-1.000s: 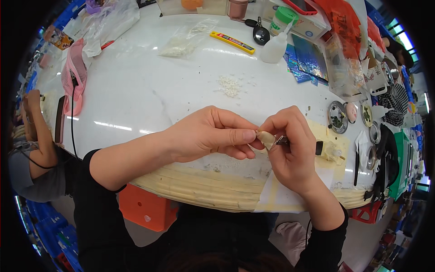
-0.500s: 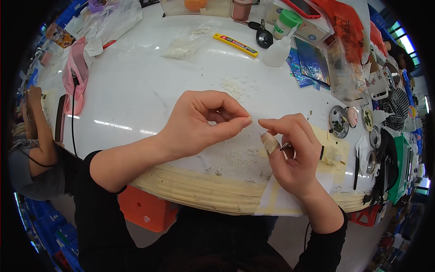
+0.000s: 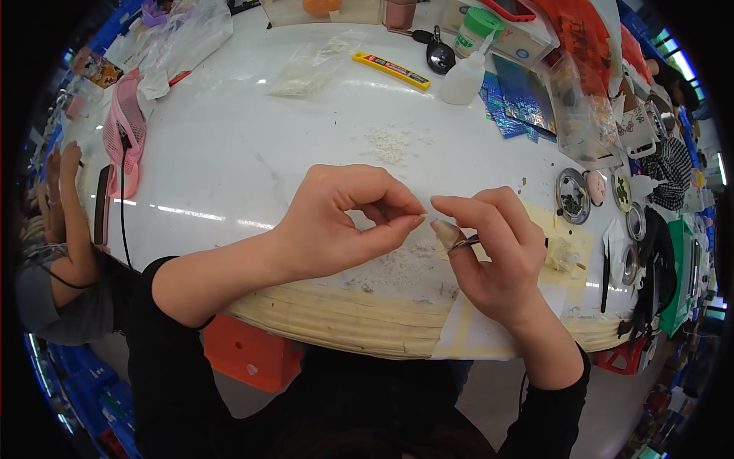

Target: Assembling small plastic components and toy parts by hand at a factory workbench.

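Note:
My left hand is closed in a pinch, thumb and forefinger meeting on a tiny pale bit whose kind I cannot make out. Just to its right, my right hand curls around a thin dark metal tool, perhaps tweezers; most of it is hidden in the palm. Beige tape wraps the right thumb. The right forefinger points at the left fingertips, with a small gap between. Beyond the hands lies a scatter of small white pieces, and more white crumbs lie beneath them.
A white squeeze bottle, a yellow stick-shaped packet and a clear bag lie farther back. Small metal dishes stand at the right. A pink mesh pouch is at the left. Another person's arm shows at far left.
The metal tool in my right hand now lies across the taped thumb, its tip showing more. My left hand keeps its pinch, slightly lower. The view has shifted a little.

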A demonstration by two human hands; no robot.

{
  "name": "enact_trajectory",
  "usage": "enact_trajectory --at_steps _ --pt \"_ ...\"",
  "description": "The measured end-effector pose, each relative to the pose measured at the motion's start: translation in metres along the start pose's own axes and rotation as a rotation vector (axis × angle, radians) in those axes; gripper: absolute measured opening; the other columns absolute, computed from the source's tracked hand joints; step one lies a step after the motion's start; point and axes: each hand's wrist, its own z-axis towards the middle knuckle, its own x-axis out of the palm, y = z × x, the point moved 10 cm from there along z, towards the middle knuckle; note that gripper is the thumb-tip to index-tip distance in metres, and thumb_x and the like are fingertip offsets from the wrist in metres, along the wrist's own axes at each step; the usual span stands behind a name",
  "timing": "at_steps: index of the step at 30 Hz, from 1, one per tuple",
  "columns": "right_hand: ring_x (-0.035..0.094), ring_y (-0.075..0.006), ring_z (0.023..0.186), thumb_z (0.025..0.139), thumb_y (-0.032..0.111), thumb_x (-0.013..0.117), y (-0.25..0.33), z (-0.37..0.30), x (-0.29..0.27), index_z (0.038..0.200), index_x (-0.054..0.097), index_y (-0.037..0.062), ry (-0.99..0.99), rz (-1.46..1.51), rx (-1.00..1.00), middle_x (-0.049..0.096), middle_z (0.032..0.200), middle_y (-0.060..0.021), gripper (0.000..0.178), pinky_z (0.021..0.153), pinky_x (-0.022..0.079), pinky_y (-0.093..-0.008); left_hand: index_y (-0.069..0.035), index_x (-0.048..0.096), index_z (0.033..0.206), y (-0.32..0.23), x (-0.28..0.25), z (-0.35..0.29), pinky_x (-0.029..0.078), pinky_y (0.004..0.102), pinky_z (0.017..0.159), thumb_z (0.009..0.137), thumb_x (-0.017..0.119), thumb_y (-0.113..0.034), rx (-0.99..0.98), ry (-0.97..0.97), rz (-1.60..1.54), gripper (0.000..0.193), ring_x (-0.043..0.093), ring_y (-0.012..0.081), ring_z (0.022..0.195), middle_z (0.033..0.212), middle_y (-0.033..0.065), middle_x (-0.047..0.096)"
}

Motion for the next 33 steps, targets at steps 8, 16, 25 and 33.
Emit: enact_trajectory --at_steps 8,16,25,33 --pt "0.061 -0.0175 0.061 0.063 -0.009 0.07 0.0 0.0 0.005 0.093 0.069 0.0055 0.001 0.106 0.017 0.059 0.081 -0.0054 0.033 0.05 0.049 -0.0293 0.004 0.069 0.092 0.012 0.005 -0.003 0.056 0.0231 0.072 0.086 0.069 0.002 -0.144 0.025 -0.135 0.006 0.067 0.0098 0.079 0.088 0.008 0.07" --pt "0.066 -0.0197 0.069 0.067 -0.009 0.068 -0.009 -0.002 0.014 0.094 0.066 0.0032 0.115 0.22 0.158 0.061 0.085 -0.007 0.029 0.058 0.055 -0.0285 0.003 0.067 0.091 0.027 0.012 -0.005 0.055 0.0233 0.07 0.09 0.069 -0.004 -0.3 0.088 -0.295 0.007 0.067 0.01 0.078 0.085 0.0076 0.07" --pt "0.067 -0.018 0.074 0.073 -0.009 0.062 -0.018 -0.004 0.019 0.096 0.066 0.0009 0.186 0.336 0.254 0.061 0.087 -0.0084 0.025 0.066 0.057 -0.0281 -0.001 0.065 0.092 0.044 0.023 -0.009 0.056 0.0244 0.068 0.094 0.067 -0.013 -0.543 0.167 -0.573 0.013 0.068 0.012 0.074 0.085 0.009 0.071" --pt "0.067 -0.0172 0.074 0.073 -0.011 0.062 -0.018 -0.003 0.017 0.098 0.069 0.0011 0.153 0.346 0.264 0.062 0.087 -0.0085 0.029 0.066 0.057 -0.027 0.002 0.068 0.097 0.04 0.016 -0.007 0.058 0.0255 0.07 0.092 0.068 -0.009 -0.471 0.113 -0.484 0.012 0.07 0.0135 0.079 0.087 0.0102 0.072"
